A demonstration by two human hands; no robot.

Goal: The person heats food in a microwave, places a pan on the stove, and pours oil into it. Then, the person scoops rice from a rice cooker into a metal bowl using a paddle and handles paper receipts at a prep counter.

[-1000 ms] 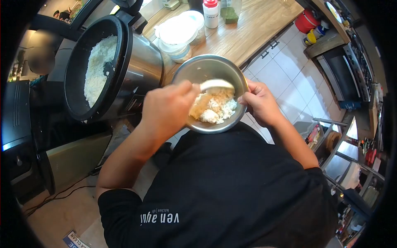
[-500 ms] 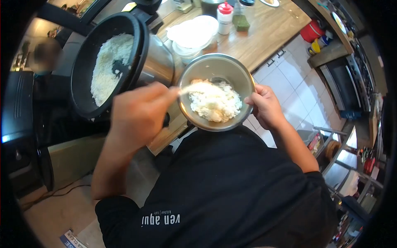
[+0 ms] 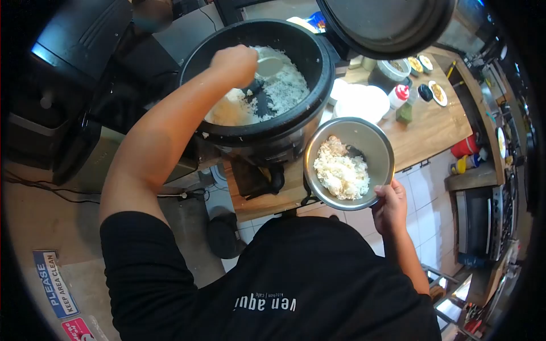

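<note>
My left hand (image 3: 234,65) is closed around the handle of a pale rice paddle (image 3: 269,66), inside a large black rice cooker pot (image 3: 256,128). White rice (image 3: 290,88) covers much of the pot's bottom, with a dark bare patch in the middle. Out to the right, my right hand (image 3: 391,206) grips the rim of a round metal bowl (image 3: 372,136), thumb over the edge. A heap of rice (image 3: 343,173) lies in the bowl, with a brownish part at its upper left. The paddle's handle is mostly hidden by my fist.
The cooker's raised lid (image 3: 392,23) stands at the top. On the wooden counter (image 3: 438,133) are white lidded containers (image 3: 362,103), a red-capped squeeze bottle (image 3: 399,95) and small food dishes (image 3: 437,92). A stove with an oven (image 3: 476,221) is at the right. Cables (image 3: 51,187) run at the left.
My left hand has moved with the paddle from the bowl into the rice cooker. The right hand still holds the bowl. The view has turned left toward the cooker.
</note>
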